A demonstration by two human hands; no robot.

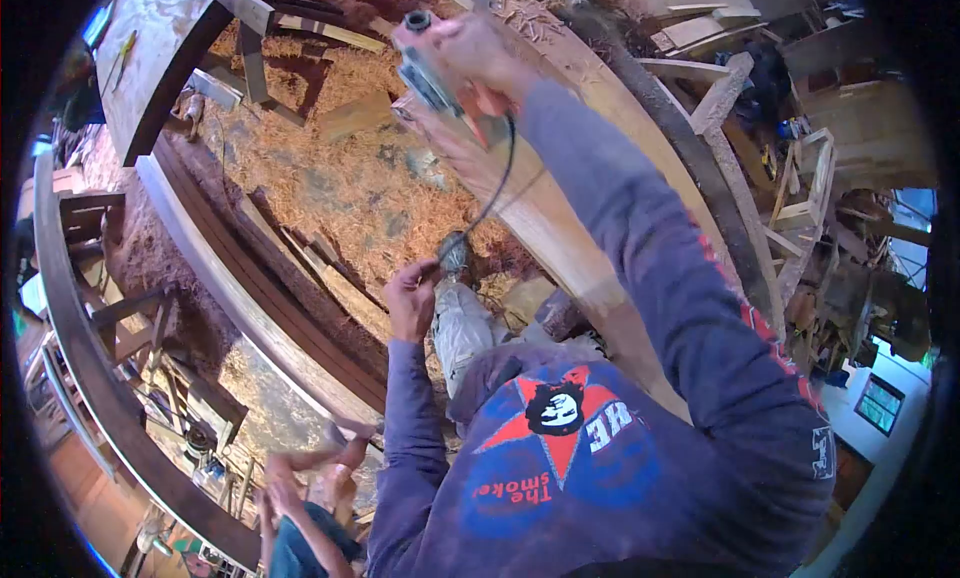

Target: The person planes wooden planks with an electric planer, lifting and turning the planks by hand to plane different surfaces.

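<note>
My right hand [478, 50] is stretched far forward and wrapped around the handle of an electric hand planer [432, 82] with a dark round knob. The planer is over the far end of a long, pale wooden plank [560, 240] on my right; whether it touches the wood I cannot tell. A black power cord [508, 168] hangs from the planer and curves back toward my left hand [411, 296]. That hand is closed in a pinch on the cord, held out in front of my body. Below it my trousered leg and shoe [455, 256] show.
Wood shavings [340, 193] cover the ground. Long curved timbers [265, 323] run along the left, with a dark curved beam [130, 433] beyond. Another person's bare limbs [300, 498] are at lower left. A thick slab [150, 53] juts in at upper left; wooden frames [805, 193] stand at right.
</note>
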